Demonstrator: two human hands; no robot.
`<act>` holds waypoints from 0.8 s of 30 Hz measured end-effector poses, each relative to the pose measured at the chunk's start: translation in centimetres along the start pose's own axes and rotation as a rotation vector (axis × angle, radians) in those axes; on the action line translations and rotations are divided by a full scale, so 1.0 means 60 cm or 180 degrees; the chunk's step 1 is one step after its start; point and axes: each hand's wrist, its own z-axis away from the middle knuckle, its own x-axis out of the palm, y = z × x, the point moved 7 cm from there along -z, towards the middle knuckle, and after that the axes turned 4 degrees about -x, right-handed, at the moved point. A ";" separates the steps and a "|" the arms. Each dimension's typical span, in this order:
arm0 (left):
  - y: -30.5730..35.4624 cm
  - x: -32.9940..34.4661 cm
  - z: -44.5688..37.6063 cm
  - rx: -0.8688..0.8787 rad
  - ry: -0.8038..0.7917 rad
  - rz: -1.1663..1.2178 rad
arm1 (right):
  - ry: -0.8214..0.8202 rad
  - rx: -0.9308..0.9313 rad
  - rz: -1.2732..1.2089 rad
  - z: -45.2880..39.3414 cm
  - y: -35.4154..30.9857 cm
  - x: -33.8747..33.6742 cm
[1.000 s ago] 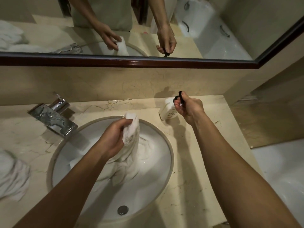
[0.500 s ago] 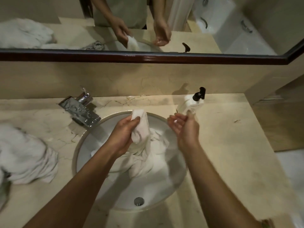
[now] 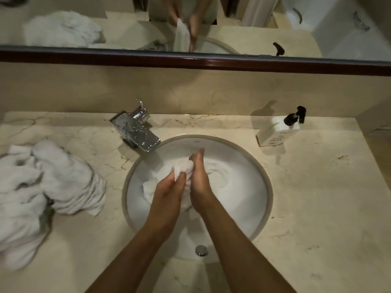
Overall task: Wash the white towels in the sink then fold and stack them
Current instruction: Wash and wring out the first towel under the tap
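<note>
Both hands (image 3: 169, 193) (image 3: 200, 187) squeeze towel (image 3: 182, 166) inside sink (image 3: 260, 163)

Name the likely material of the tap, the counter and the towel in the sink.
Tap: polished metal, likely chrome; mirror shine, droplets.
Counter: glossy cream marble or imitation; brown veins.
Towel: white cloth, probably cotton terry; it bunches softly between both hands.

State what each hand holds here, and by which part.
Left hand grips the bunched upper part of the wet white cloth towel in the sink; right hand presses flat against the same bunch.
</note>
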 end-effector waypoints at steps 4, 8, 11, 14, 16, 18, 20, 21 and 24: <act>-0.003 -0.022 -0.016 -0.0224 0.0164 0.0263 | -0.0283 -0.0215 0.0183 0.001 0.021 0.016; 0.001 -0.049 -0.036 -0.0582 0.0142 0.1037 | -0.0391 -0.1050 0.1084 0.035 0.041 0.026; 0.013 -0.070 -0.037 -0.0444 0.0077 0.0916 | -0.0448 -0.1912 0.1879 0.030 0.048 0.028; 0.028 -0.093 -0.051 -0.0135 0.0138 0.0412 | -0.0732 -0.2194 0.2581 0.017 0.042 0.036; 0.041 -0.102 -0.057 0.0028 0.0053 0.0036 | -0.0896 -0.2061 0.2939 0.002 0.033 0.012; 0.049 -0.107 -0.064 0.0003 -0.0043 0.0035 | -0.0875 -0.1846 0.3720 -0.020 0.033 -0.035; 0.054 -0.110 -0.071 -0.0191 -0.0098 0.0391 | -0.0841 -0.1625 0.4157 -0.029 0.042 -0.087; 0.054 -0.108 -0.073 -0.0305 -0.0179 0.0600 | -0.0730 -0.1473 0.3997 -0.031 0.044 -0.107; 0.051 -0.085 -0.067 -0.0513 -0.0677 0.0916 | -0.0283 -0.0730 0.2445 -0.025 0.058 -0.121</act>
